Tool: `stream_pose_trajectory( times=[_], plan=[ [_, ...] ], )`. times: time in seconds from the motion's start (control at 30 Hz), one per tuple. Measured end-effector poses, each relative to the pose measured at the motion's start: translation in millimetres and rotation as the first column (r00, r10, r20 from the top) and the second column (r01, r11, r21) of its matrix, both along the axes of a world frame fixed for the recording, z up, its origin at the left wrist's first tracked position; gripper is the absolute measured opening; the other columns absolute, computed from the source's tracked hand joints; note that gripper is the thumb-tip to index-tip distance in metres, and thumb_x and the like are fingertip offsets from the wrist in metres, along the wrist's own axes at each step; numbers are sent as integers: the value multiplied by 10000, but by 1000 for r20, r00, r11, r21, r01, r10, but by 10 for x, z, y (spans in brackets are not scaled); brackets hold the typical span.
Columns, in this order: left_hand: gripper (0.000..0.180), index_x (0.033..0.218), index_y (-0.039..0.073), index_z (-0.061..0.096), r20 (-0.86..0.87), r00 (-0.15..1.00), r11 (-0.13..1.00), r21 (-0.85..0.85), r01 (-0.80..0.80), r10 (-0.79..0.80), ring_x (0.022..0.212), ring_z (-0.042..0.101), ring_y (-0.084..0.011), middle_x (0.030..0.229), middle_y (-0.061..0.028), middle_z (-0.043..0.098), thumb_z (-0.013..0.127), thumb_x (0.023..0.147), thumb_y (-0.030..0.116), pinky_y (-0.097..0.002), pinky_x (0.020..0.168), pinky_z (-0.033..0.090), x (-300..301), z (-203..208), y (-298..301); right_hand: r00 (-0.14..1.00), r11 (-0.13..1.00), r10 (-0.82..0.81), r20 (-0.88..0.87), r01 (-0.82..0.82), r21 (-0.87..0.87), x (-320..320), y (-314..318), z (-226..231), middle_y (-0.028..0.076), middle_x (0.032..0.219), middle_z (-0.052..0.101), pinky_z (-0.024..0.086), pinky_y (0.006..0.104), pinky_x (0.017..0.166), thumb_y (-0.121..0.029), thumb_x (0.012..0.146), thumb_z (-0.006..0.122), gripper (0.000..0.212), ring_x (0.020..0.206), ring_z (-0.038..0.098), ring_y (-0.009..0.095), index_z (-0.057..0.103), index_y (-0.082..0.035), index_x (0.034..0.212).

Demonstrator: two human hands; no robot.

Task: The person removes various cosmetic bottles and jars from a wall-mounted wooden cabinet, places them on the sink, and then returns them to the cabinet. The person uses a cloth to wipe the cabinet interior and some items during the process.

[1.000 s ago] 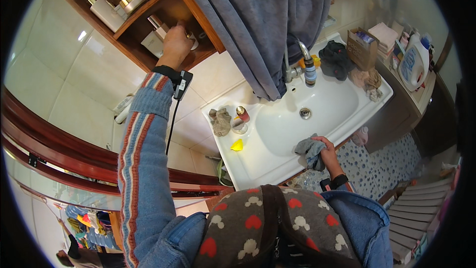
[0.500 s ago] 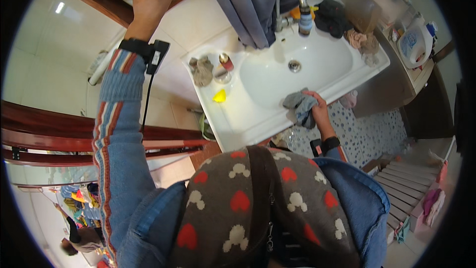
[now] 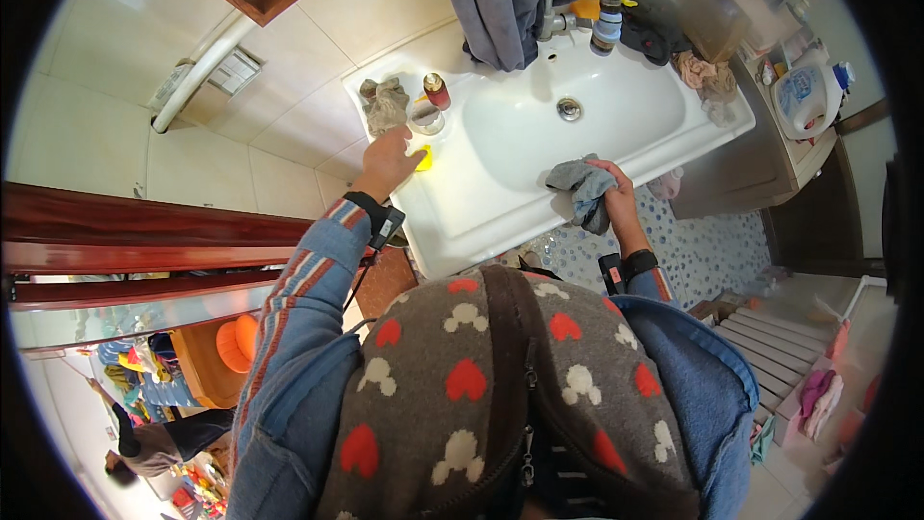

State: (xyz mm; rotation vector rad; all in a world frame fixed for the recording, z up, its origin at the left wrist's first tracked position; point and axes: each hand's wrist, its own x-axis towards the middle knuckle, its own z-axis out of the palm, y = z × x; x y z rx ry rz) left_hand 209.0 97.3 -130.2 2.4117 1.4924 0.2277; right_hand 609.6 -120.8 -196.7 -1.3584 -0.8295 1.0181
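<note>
My right hand (image 3: 621, 195) is closed on a crumpled grey cloth (image 3: 583, 191) at the basin's near rim, and part of the cloth hangs over the edge. On the left end of the white sink (image 3: 452, 231), my left hand (image 3: 387, 164) reaches over the counter with thumb and forefinger apart. Just beside its fingertips lies a small yellow piece (image 3: 424, 159); whether they touch I cannot tell. A clear glass jar (image 3: 426, 118), a red bottle (image 3: 436, 91) and a crumpled grey-brown cloth (image 3: 385, 107) stand or lie beyond that hand.
A faucet (image 3: 606, 19) rises at the back of the basin beside a hanging grey towel (image 3: 505, 0). Dark cloth (image 3: 654, 27) and beige cloth (image 3: 707, 77) lie at the right. A white jug (image 3: 808, 101) stands on a cabinet. Another person (image 3: 154, 448) is far left.
My left hand has come down from the wooden shelf to the sink's left end. The right hand still grips the grey cloth in the same place. The view has shifted slightly.
</note>
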Motion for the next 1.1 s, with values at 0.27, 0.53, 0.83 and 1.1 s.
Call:
stream_pose_trajectory(
  times=[0.27,0.53,0.83,1.1],
  plan=[
    [526,1092,58,647,-52,998,999,19,-29,30,1015,688,-338,1065,-157,666,780,853,508,-468,863,553,26,-379,-110,999,998,-2,-33,-1,-67,11,8,12,80,1198,737,515,305,1022,80,900,415,456,1118,674,181,711,-10,1235],
    [319,1081,98,694,-3,998,997,41,59,-59,993,664,-371,1046,-146,665,740,921,370,-455,847,537,-78,-352,-149,1000,999,-17,-4,17,-32,-12,-11,37,86,1181,738,521,306,1011,88,893,399,463,1102,679,184,709,5,1227],
    [344,1015,37,642,120,983,835,-547,-54,142,944,698,-331,970,-183,709,676,978,378,-431,824,555,-30,-407,-55,998,999,-21,-63,18,-33,-5,5,-16,84,1172,741,531,309,998,83,901,391,461,1086,685,181,711,-1,1222],
    [374,1057,44,626,78,997,992,-124,16,-6,989,666,-402,993,-189,694,757,900,358,-480,863,539,-82,-513,39,999,999,-36,-29,35,-30,-14,-5,3,77,1162,745,535,307,989,47,944,445,390,1072,687,176,712,-5,1223]
  ],
)
